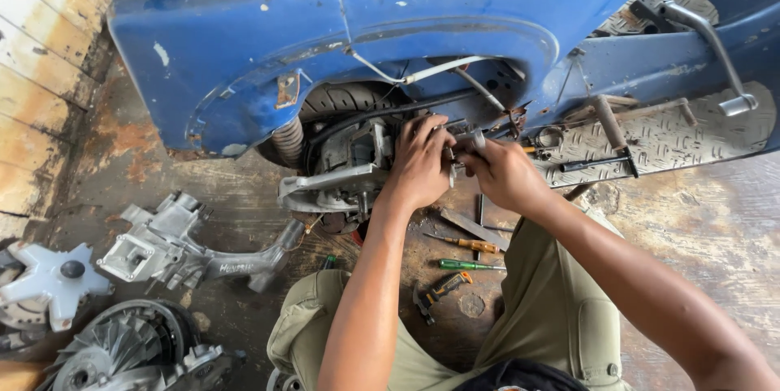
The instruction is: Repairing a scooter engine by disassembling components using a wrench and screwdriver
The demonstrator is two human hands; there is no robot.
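A blue scooter body (366,25) with chipped paint lies open in front of me, its engine bay and rear tyre (345,100) exposed. My left hand (420,165) reaches into the bay beside the grey engine casing (341,173), fingers curled on a small part I cannot make out. My right hand (504,173) meets it from the right, gripping a short metal tool (470,141) whose silver end sticks up between the two hands. Both hands touch just below the cables (443,70).
On the floor between my knees lie a green-handled screwdriver (467,265), an orange-handled one (471,244), pliers (441,287) and flat metal bars. At left sit a removed aluminium engine case (175,249), a fan wheel (122,350) and a star-shaped part (53,281). The kick-start lever (707,41) juts out at right.
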